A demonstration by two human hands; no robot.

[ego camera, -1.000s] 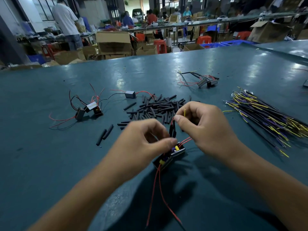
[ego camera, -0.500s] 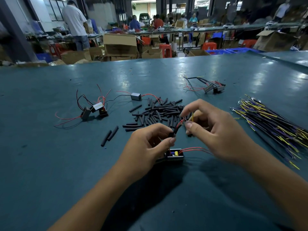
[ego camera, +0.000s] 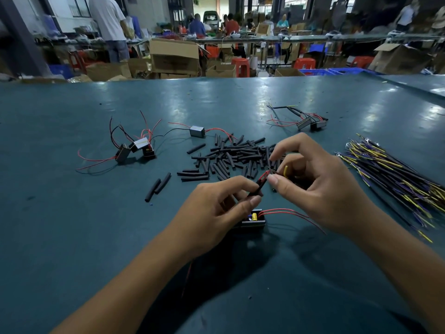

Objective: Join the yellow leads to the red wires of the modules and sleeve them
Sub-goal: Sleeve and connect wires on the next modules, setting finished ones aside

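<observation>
Between the hands, the red wire (ego camera: 263, 176) now meets the yellow lead (ego camera: 285, 171) (joining underway), left hand (ego camera: 216, 208) pinching a black sleeve (ego camera: 255, 192), right hand (ego camera: 320, 186) pinching the joint.

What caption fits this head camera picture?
Two hands, left hand and right hand, pinch a red wire and yellow lead above a module.

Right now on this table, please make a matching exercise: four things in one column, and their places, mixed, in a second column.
Things:
1. bundle of yellow leads
2. black sleeve pile
3. single grey module
4. open module

Places:
A. below the left hand
B. far right of the table
C. middle, beyond both hands
D. behind the pile, to its left

Pairs: 1-B, 2-C, 3-D, 4-A
</observation>
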